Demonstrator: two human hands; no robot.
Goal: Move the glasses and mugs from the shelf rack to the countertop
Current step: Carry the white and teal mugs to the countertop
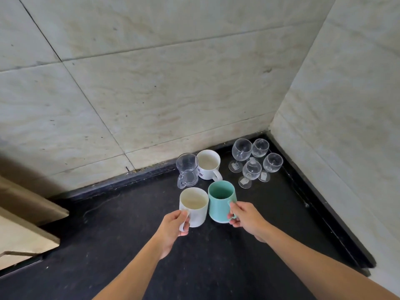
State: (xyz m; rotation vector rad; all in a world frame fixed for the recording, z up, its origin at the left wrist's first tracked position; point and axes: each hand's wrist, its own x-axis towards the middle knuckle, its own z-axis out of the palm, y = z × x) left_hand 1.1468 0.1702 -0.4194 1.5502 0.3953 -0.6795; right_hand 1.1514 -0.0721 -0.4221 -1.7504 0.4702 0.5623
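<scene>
Head view is showing left hand (173, 224) pinching white mug (193, 205) handle, right hand (244, 217) gripping teal mug (220, 201) handle; both probably ceramic, rigid, breakable.

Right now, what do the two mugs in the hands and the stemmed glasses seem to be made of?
Teal mug and white mug: opaque, smooth, thick-walled, probably glazed ceramic, though plastic cannot be excluded. Stemmed glasses: clear and glinting, the dark countertop shows through them, so likely glass.
</scene>
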